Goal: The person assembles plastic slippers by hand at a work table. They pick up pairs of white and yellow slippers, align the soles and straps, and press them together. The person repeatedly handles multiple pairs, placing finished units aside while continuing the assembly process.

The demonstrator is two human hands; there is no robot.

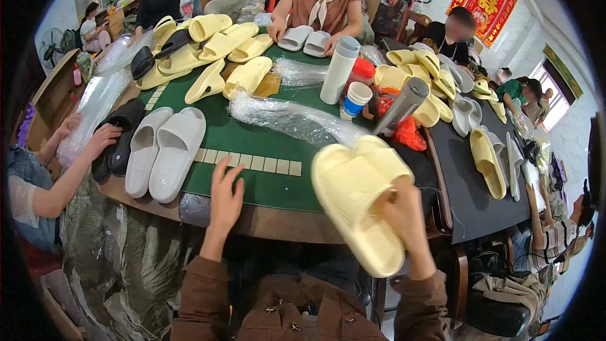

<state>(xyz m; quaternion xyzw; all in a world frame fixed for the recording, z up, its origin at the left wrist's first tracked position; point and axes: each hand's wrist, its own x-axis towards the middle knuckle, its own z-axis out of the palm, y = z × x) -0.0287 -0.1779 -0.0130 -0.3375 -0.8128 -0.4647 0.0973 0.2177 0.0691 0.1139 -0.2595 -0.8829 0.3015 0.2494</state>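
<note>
A pair of pale yellow slide slippers is gripped in my right hand above the table's front edge, one slipper largely overlapping the other. My left hand holds nothing; its fingers are spread just over the near edge of the green tabletop. Close to that hand, on its left, lies a pair of light grey slippers. A row of small cream tiles runs across the green surface beyond my fingers. Clear plastic bags lie behind the held slippers.
Yellow slippers are piled at the far left. A grey tumbler, a paper cup and a dark grey roll stand at centre right. More slippers cover a black table. Co-workers handle black slippers and grey slippers.
</note>
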